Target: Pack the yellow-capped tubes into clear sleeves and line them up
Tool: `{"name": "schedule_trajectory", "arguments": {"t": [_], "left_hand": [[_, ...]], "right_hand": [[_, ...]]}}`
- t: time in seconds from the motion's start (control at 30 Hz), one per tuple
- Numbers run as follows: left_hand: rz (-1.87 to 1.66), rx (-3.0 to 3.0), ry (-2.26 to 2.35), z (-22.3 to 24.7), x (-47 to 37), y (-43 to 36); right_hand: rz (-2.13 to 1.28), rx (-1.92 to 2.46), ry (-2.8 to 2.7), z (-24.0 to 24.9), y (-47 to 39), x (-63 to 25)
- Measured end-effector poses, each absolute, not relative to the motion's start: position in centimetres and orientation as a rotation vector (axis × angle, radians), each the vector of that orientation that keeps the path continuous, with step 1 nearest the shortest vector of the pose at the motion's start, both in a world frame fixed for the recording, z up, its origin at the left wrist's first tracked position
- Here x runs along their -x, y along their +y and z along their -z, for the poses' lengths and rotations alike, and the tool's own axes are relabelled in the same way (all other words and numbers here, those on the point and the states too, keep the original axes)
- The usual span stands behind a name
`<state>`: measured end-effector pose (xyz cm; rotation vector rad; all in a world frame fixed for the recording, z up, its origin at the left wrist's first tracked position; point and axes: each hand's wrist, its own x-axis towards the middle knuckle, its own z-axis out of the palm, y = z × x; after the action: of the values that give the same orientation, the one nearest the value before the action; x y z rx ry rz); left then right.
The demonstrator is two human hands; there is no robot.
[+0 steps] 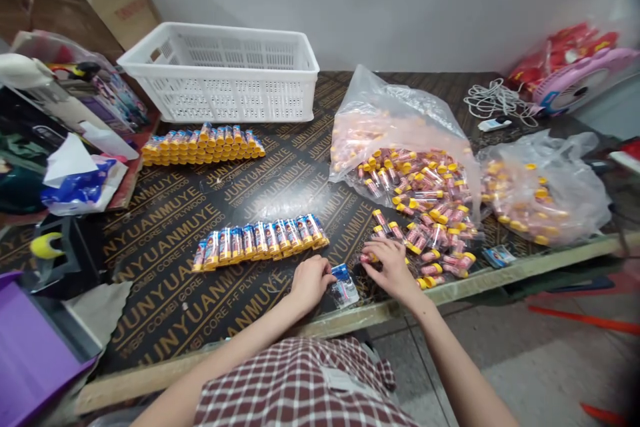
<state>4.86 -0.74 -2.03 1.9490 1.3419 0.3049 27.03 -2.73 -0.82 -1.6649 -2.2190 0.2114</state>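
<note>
My left hand (311, 285) is closed at the near edge of the table, thumb and finger pinching the edge of a small clear plastic bag (345, 288) with a blue top. Over the edge of the loose pile, my right hand (393, 268) has its thumb and fingers around a small pink tube (369, 257), partly hidden by the fingers. More pink tubes with yellow caps (430, 213) spill from a clear plastic sack (385, 113) beside it. Left of my hands lies a row of blue-topped packed tubes (260, 240), stacked side by side.
A white plastic basket (220, 87) stands at the back, with a second stack of packed tubes (200, 145) before it. Another tied-looking bag of tubes (545, 197) lies right. A blue-topped packet (499, 256), white cable (500, 100), pink fan (580, 83) and purple bin (35, 347) surround the space.
</note>
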Motion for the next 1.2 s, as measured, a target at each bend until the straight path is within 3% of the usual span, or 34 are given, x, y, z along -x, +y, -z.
{"name": "schedule_trajectory", "arguments": {"t": [0.27, 0.37, 0.6, 0.8, 1.2], "left_hand": [[-0.438, -1.957, 1.35, 1.7, -4.6, -1.4], [-0.576, -1.781, 1.309, 1.1, -4.6, -1.6], [-0.909, -0.754, 1.084, -3.0, -3.3, -0.7], [-1.079, -0.539, 1.02, -5.5, -1.9, 1.0], [-1.208, -0.393, 1.097, -5.3, -1.3, 1.5]], "right_hand": [[-0.613, 1.596, -1.87, 0.2, -3.2, -24.9], [-0.614, 1.624, -1.689, -0.5, -3.3, -24.4], [-0.615, 1.445, -1.423, -4.5, -4.8, -22.3], [-0.528, 1.32, -1.369, -5.8, -5.8, -20.0], [-0.35, 1.238, -1.527, -4.7, -5.8, -18.8]]}}
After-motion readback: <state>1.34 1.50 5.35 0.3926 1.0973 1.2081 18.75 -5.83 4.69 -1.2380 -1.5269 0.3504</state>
